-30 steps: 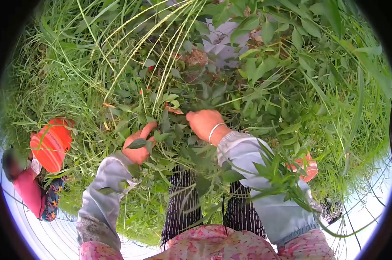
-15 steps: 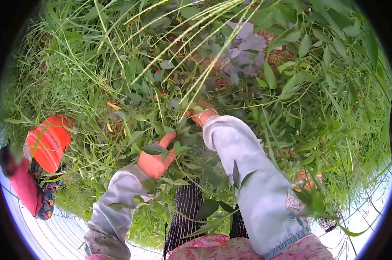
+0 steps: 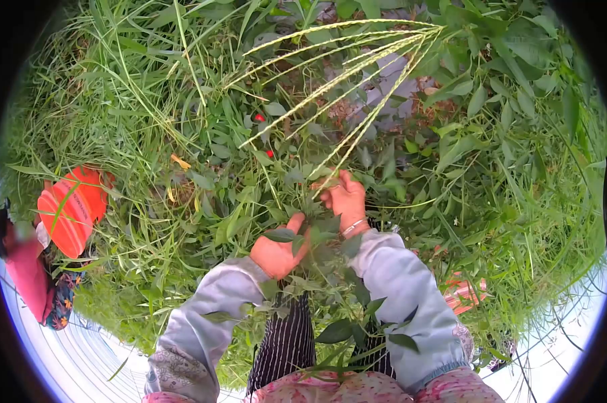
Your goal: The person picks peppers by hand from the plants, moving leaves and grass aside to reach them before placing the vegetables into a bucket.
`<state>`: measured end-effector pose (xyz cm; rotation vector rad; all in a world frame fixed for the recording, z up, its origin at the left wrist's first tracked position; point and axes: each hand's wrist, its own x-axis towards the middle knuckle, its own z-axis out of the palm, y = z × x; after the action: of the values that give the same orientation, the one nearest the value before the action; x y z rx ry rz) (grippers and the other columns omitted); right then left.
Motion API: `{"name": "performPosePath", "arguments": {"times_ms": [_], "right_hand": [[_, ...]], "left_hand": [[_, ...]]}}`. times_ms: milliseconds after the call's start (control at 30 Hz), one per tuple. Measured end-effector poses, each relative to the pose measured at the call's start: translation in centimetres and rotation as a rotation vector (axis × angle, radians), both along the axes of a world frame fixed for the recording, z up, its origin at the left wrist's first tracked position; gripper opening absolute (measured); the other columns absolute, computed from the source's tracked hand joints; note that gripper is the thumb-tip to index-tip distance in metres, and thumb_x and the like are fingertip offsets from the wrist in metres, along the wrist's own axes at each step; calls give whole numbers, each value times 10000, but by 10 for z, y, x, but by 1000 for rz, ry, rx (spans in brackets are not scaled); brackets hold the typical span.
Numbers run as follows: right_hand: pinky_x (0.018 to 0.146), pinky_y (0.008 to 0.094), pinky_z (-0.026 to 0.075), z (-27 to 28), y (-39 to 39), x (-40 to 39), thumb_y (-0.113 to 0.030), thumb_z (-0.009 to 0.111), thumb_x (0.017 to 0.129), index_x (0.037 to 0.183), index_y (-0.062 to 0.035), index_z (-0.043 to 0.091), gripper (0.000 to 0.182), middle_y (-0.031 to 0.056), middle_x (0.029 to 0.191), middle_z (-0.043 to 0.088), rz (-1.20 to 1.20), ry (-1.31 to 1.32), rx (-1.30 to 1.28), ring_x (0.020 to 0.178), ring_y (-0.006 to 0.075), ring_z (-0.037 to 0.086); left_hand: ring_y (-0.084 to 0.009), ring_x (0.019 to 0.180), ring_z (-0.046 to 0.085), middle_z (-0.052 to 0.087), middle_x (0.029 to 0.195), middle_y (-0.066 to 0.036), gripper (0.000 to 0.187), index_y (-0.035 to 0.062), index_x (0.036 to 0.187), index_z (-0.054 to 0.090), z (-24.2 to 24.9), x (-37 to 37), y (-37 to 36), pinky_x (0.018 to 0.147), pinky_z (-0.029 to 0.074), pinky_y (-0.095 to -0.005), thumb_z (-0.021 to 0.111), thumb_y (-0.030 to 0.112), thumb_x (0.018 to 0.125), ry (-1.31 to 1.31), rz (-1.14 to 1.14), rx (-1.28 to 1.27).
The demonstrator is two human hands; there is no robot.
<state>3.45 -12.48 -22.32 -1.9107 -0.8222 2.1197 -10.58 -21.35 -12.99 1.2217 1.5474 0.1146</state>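
Observation:
My left hand (image 3: 278, 253) is closed around a leafy green branch (image 3: 325, 232), thumb up, with a leaf lying across its fingers. Just above and to the right, my right hand (image 3: 345, 201) reaches into the foliage, fingers curled together. Leaves and grass stalks hide what its fingertips hold, if anything. A bangle circles the right wrist. Small red fruits, perhaps chilies, show among the leaves: one red fruit (image 3: 270, 154) sits above my hands and another red fruit (image 3: 258, 117) is farther up.
Long grass seed heads (image 3: 384, 50) hang across the upper middle. Grey sheeting (image 3: 384, 87) shows through the plants. At left a person in a pink top (image 3: 31, 279) is beside an orange-red bag (image 3: 75, 211). Another orange-red bag (image 3: 464, 294) lies in the grass at right.
My right hand has drawn back toward my body and its curled fingers now show. My left hand has moved right, closer to it. The seed heads have shifted right in view.

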Motion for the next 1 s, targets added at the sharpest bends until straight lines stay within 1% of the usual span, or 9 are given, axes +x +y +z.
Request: {"name": "performPosePath", "arguments": {"times_ms": [67,200,300,467,533,633,800,900,1000], "right_hand": [[462,202,403,11,4,9,-109,559,847,1035,-37,576,201,9,689,591,-126,-13,-121,551,79,526],[481,188,381,60,24,24,-111,556,859,1010,-108,576,153,-12,658,561,266,-187,315,562,30,495],[498,195,401,111,50,-1,-102,532,882,1036,-114,571,159,-18,702,571,40,232,-77,585,49,509],[785,321,482,72,35,-24,-161,493,916,1261,-69,441,361,122,1128,559,-183,477,-403,1005,209,563],[871,370,459,42,25,-13,-176,481,922,1304,-63,394,407,153,1190,527,-334,543,-504,1104,265,522],[913,396,432,39,12,-9,-175,467,927,1321,-61,366,423,181,1205,515,-335,564,-534,1138,302,494],[890,311,443,43,17,-5,-163,473,923,1286,-80,435,374,119,1234,514,-159,440,-381,1090,226,540],[869,309,452,51,23,-8,-151,470,922,1286,-79,434,373,114,1216,526,-254,488,-410,1085,228,543],[864,311,454,55,22,-12,-115,470,912,1272,-63,441,364,126,1170,545,-387,602,-430,1059,225,553]], "left_hand": [[-328,720,591,593,913,-197,370,40,1155,478,-12,10,-8,623,490,-407,502,222,833,72,-75,146],[-314,666,592,587,858,-175,335,36,1114,481,-12,36,7,580,491,-424,499,208,827,62,25,5],[-331,725,590,580,879,-188,350,25,1122,479,-55,79,-22,650,488,-424,498,222,833,112,-60,38],[-345,831,594,561,1025,-225,363,78,1191,471,-105,130,-47,706,487,-417,436,242,869,136,143,176],[-309,804,613,531,1149,-185,350,138,1180,512,-60,101,-12,653,502,-408,468,212,841,48,43,28],[-284,752,626,518,1198,-147,347,159,1169,523,-27,70,-3,599,513,-367,484,184,825,106,-378,-71],[-271,674,619,570,1088,-158,232,107,1023,574,32,14,-3,553,518,-313,550,77,794,232,-247,199],[-248,720,630,569,1070,-137,257,92,1005,576,53,-9,38,556,519,-332,607,67,751,255,279,233],[-262,761,609,595,972,-136,245,52,948,599,50,-17,78,652,506,-330,652,-17,718,74,541,341]]}}
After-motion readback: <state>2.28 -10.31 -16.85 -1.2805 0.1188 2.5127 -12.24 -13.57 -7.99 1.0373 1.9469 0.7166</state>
